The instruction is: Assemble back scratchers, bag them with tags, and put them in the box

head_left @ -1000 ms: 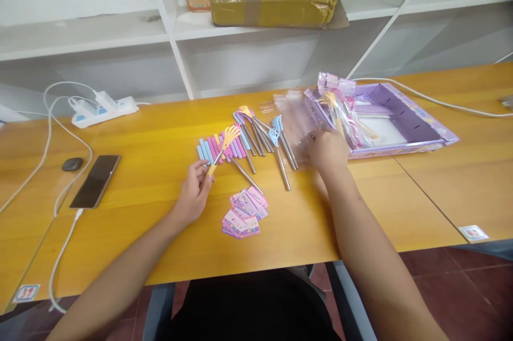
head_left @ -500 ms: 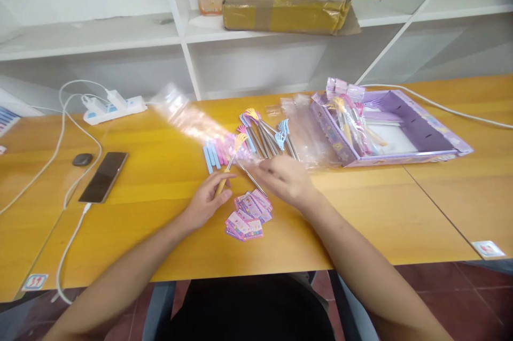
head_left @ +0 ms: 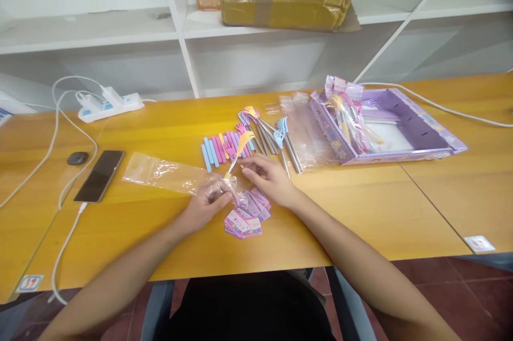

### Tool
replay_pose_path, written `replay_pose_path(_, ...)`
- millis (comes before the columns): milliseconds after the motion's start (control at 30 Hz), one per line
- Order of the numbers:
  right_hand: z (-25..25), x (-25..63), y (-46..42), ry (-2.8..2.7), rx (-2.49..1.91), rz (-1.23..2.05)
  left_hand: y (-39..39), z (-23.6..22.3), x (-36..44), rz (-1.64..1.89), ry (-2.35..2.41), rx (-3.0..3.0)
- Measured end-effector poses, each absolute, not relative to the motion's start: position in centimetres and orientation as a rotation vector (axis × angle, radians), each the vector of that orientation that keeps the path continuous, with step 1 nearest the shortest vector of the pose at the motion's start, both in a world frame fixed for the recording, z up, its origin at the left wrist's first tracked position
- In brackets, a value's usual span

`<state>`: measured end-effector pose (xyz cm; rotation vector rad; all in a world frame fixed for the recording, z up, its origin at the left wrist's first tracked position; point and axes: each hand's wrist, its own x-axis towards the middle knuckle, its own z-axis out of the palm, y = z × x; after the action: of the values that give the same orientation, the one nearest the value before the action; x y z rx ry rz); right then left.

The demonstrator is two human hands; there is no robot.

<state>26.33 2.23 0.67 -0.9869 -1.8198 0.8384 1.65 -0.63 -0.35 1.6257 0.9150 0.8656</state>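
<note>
My left hand (head_left: 206,204) is closed around the lower part of a yellow back scratcher (head_left: 244,142), whose hand-shaped head points up and away. A clear plastic bag (head_left: 160,172) stretches left from this hand, partly covering its fingers. My right hand (head_left: 270,176) is closed close beside it, its fingers pinching what looks like the rod of a pink back scratcher (head_left: 229,149); the lower end is hidden. Pink and purple printed cards (head_left: 244,223) lie in a loose pile just below both hands. Behind them sits a row of coloured handle tubes (head_left: 210,153).
More back scratchers (head_left: 264,130) with metal rods lie beyond my hands, beside clear bags (head_left: 302,132). A purple box (head_left: 404,155) at the right holds bagged back scratchers. Leftward are a phone (head_left: 100,175), a black earbud case (head_left: 77,158) and a power strip (head_left: 112,108).
The plastic bag, raised and blurred before, now lies lower across my left hand. My right hand has come left towards the yellow back scratcher. A blue back scratcher's rod now shows uncovered.
</note>
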Motion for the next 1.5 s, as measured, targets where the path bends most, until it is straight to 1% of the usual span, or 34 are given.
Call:
replay_pose_path(133,0.2,25.0,2.0,-1.654,-0.859,1.325,-1.2,0.2,1.8,0.741,0.881,1.848)
replay_pose_path(233,0.2,24.4,1.7,-1.586,-0.811,1.440,-1.3,0.1,1.9,0.701,0.899,1.923)
replay_pose_path(333,0.3,25.0,2.0,-1.515,-0.905,1.337,-1.1,0.2,1.9,0.787,0.857,1.859)
replay_pose_path(467,0.7,27.4,3.1,-1.238,-0.988,1.049,-0.5,0.3,1.5,1.049,0.895,1.658)
replay_pose_path(567,1.5,29.4,3.5,-1.153,-0.965,0.955,0.1,-0.1,0.8,1.237,0.984,1.545)
replay_pose_path(633,2.1,30.2,3.2,-1.254,-0.985,1.023,0.6,-0.4,0.2,1.355,1.038,1.474)
replay_pose_path(733,2.8,30.3,2.3,-1.604,-1.013,1.251,1.2,-0.6,-0.1,1.490,1.056,1.291)
replay_pose_path(800,3.1,29.7,1.7,-1.846,-1.008,1.317,1.5,-0.4,-0.1,1.539,1.021,1.163)
replay_pose_path(900,3.1,28.8,1.4,-2.055,-0.987,1.202,1.8,0.1,0.2,1.554,0.952,1.035)
replay_pose_path(1033,3.0,28.4,1.8,-2.149,-0.968,1.058,1.7,0.7,0.5,1.508,0.907,0.962)
replay_pose_path(1300,2.6,28.6,2.0,-2.216,-0.939,1.009,1.0,1.4,0.8,1.287,0.900,1.026)
replay_pose_path(1500,2.2,28.3,2.0,-2.212,-0.938,0.957,0.9,0.9,0.9,1.240,0.867,1.031)
